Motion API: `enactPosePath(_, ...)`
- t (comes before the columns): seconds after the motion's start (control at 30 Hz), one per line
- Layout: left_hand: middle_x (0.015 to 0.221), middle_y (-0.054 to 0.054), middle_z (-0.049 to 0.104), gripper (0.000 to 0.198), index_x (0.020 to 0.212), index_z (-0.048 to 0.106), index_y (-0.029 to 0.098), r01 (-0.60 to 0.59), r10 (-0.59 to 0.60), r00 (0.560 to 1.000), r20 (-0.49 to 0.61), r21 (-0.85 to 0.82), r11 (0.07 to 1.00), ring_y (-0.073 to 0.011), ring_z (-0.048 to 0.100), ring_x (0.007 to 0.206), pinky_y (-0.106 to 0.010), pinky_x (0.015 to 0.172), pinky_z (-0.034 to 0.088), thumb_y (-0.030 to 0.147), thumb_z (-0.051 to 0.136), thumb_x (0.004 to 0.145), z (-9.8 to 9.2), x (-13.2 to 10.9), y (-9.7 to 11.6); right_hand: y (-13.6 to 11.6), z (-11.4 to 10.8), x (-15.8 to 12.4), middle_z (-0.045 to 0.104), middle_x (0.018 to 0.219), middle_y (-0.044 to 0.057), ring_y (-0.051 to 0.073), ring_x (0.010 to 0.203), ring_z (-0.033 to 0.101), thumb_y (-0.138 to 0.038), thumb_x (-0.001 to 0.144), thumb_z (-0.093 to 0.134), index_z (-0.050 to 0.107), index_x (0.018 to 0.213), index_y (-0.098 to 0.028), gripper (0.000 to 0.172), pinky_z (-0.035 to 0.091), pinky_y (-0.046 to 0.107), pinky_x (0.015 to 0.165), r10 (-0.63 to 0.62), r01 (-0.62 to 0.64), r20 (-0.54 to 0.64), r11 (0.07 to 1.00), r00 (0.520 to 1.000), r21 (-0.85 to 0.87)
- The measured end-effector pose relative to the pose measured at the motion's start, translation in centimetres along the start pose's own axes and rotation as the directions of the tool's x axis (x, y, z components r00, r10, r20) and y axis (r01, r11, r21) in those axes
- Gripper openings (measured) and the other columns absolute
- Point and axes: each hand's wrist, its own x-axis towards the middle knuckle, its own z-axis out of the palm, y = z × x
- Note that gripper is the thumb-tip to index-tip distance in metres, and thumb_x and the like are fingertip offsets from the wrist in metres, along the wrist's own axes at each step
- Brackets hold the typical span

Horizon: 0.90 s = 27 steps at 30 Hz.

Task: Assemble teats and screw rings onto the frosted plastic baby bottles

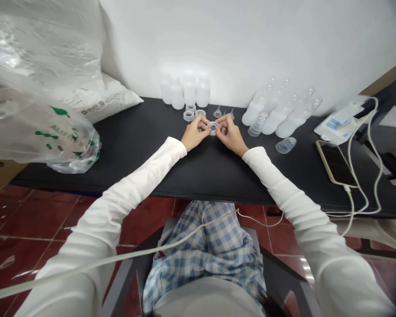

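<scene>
Between the fingertips of both hands is a whitish bottle collar ring (213, 126), held just above the black table. My left hand (194, 133) pinches its left side, and my right hand (230, 134) pinches the right side. Whether a nipple sits inside the ring is too small to tell. Just behind my left hand lie several loose collar rings (188, 116), some of them stacked. Clear bottle nipples (218, 113) stand tip-up behind my right hand, partly hidden by it.
White bottles without tops (178, 97) stand against the wall. To the right are several bottles with clear caps (282, 116) and a loose clear cap (286, 145). A phone (336, 164) with white cables lies far right. Plastic bags (69, 136) fill the left; a cable crosses my lap.
</scene>
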Motion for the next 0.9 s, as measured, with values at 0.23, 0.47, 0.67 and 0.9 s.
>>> enactPosePath(0.23,0.094,-0.002,0.072,0.013,0.1,0.058,0.023,-0.071,0.079,0.996,-0.04,0.179,0.981,-0.0108,0.061,0.065,-0.026,0.063,0.05,0.027,0.068,0.092,0.0,-0.3,0.2,-0.5,0.2,0.3,0.058,0.076,-0.002,0.015,0.061,0.053,-0.046,0.1,0.052,0.049,0.106,-0.023,0.024,0.052,0.036,0.07,-0.059,0.059,0.003,0.993,0.998,-0.1)
enactPosePath(0.47,0.097,-0.003,0.072,0.015,0.106,0.059,0.024,-0.121,0.127,0.992,-0.02,0.18,0.976,-0.0162,0.068,0.08,-0.03,0.072,0.052,0.031,0.066,0.094,-0.1,-0.4,0.0,-1.0,0.2,0.0,0.056,0.072,-0.002,0.016,0.061,0.052,-0.051,0.101,0.049,0.052,0.108,-0.023,0.029,0.051,0.035,0.07,-0.011,0.012,0.011,0.995,1.0,-0.102)
enactPosePath(0.67,0.089,-0.001,0.072,0.016,0.104,0.057,0.024,-0.157,0.15,0.986,0.067,0.118,0.981,-0.0146,0.063,0.068,-0.031,0.075,0.052,0.035,0.064,0.096,-0.6,-0.4,-0.2,-0.9,0.1,-0.2,0.061,0.083,0.001,0.016,0.064,0.055,-0.056,0.103,0.045,0.051,0.117,-0.022,0.037,0.053,0.036,0.07,0.049,-0.048,0.039,0.999,0.998,-0.017)
enactPosePath(0.9,0.082,0.0,0.07,0.023,0.105,0.058,0.023,-0.157,0.15,0.987,0.059,0.122,0.98,-0.0138,0.061,0.064,-0.031,0.076,0.052,0.043,0.063,0.095,-0.5,-0.3,-0.8,-0.3,0.2,-0.1,0.061,0.085,0.0,0.012,0.061,0.05,-0.056,0.104,0.045,0.051,0.122,-0.022,0.04,0.048,0.03,0.067,0.012,-0.013,0.077,1.0,0.997,0.015)
